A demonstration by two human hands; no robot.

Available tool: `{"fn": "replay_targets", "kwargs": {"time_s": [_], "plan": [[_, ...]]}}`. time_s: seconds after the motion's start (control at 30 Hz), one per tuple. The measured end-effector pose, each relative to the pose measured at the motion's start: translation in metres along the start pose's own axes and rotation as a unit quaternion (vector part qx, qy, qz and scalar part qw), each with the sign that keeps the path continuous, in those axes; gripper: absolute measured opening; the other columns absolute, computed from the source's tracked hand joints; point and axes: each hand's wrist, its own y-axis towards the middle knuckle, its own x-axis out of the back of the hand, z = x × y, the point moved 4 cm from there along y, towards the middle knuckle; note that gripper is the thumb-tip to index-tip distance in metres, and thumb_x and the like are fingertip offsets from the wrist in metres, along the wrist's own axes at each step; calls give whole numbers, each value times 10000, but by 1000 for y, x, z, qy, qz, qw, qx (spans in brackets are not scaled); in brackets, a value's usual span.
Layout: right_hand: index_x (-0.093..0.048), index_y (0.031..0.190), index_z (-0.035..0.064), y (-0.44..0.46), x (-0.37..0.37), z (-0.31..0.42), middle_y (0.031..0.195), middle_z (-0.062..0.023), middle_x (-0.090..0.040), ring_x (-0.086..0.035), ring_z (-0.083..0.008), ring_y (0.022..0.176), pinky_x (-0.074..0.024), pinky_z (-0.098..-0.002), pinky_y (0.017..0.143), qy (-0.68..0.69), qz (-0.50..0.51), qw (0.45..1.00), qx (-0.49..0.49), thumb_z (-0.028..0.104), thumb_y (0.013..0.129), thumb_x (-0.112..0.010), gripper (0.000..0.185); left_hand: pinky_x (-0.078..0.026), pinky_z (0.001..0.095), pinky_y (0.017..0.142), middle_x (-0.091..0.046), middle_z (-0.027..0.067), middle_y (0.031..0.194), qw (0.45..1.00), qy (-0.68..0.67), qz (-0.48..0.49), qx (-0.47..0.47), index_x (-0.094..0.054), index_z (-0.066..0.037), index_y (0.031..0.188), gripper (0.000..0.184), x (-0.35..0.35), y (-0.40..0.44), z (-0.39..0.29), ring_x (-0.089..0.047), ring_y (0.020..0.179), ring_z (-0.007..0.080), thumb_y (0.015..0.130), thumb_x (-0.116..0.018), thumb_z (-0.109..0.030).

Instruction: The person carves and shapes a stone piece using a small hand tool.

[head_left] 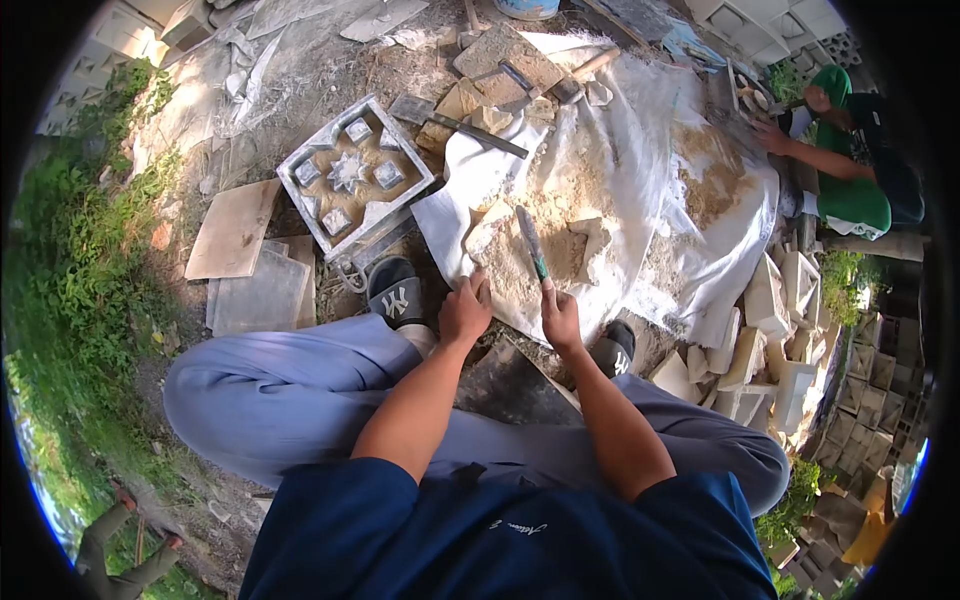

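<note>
My right hand [561,318] is closed around the green handle of a trowel [528,232], whose narrow grey blade points away over a heap of damp, sandy mix [557,200]. The mix lies on a white sheet [640,150] spread on the ground. My left hand [466,312] is closed at the near left edge of this sheet, with a small brownish thing at its fingers that I cannot make out. Left of the sheet sits a square metal mould [290,185] with a star and several small blocks inside.
Flat boards [235,230] lie left of the mould. A long-handled flat tool [470,132] and a wooden-handled hammer [590,68] rest beyond the sheet. Pale cast blocks [768,300] are piled at right. Another person [850,160] sits at the far right; a bucket [527,8] stands at the top.
</note>
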Motion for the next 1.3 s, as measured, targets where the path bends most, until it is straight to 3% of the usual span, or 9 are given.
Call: {"fn": "replay_targets", "kwargs": {"time_s": [0.07,0.17,0.33,0.4,0.6,0.73,0.87,1.0,1.3], "plan": [[-531,622,-65,-7,6,-2,510,-125,-476,-406,-204,519,-345,-463,527,-69,-18,997,24,552,984,-481,717,-516,560,780,-674,283,878,1000,-9,-3,-13,-582,-46,1063,420,4,2,-3,-649,860,484,936,-528,-443],[-685,771,-92,1,2,-54,753,-338,-635,-661,-457,828,-496,-476,783,-222,-9,962,-157,715,882,-476,841,-518,561,775,-674,283,880,1000,3,-5,-16,-583,-40,1053,424,-3,4,1,-650,856,482,933,-535,-444],[-631,647,-90,-6,11,1,618,-298,-583,-618,-395,619,-468,-483,645,-171,19,975,-142,676,894,-515,813,-520,559,772,-671,279,898,1000,12,5,1,-587,-51,1060,412,1,0,-2,-648,871,480,942,-515,-439],[-515,572,-82,-5,7,12,515,-160,-458,-411,-193,536,-377,-453,542,-78,12,996,-42,650,927,-500,814,-519,560,772,-674,266,912,1000,5,10,-9,-586,-53,1062,411,6,-2,-7,-649,879,477,944,-511,-440],[-599,651,-110,1,-3,-36,613,-300,-577,-597,-477,637,-456,-524,658,-184,3,979,-82,615,923,-516,778,-520,556,780,-675,272,952,999,25,20,10,-578,-63,1087,422,-4,5,1,-650,892,472,946,-505,-453],[-512,563,-85,1,6,5,510,-174,-481,-480,-229,515,-402,-456,540,-163,22,981,-99,689,897,-504,842,-509,559,814,-671,290,953,999,-6,25,27,-575,-48,1102,449,2,2,1,-644,907,484,942,-508,-462],[-485,580,-75,0,-2,28,490,-174,-407,-349,-229,507,-353,-452,509,-28,16,999,26,508,982,-515,709,-511,558,813,-673,292,951,1000,-5,5,12,-584,-44,1087,438,-1,1,2,-643,914,484,940,-516,-452],[-636,687,-98,5,-12,-27,630,-337,-571,-651,-462,687,-460,-541,696,-199,28,976,-78,626,933,-485,780,-517,552,799,-675,284,947,1000,1,21,10,-592,-49,1087,430,1,4,-1,-645,901,484,937,-522,-446],[-406,565,-27,-3,-1,10,521,-70,-364,-329,-140,550,-298,-409,491,12,9,1000,13,521,1002,-464,703,-525,560,760,-676,282,900,1000,-6,6,4,-570,-71,1065,395,-7,5,5,-655,865,476,933,-532,-440]]}}
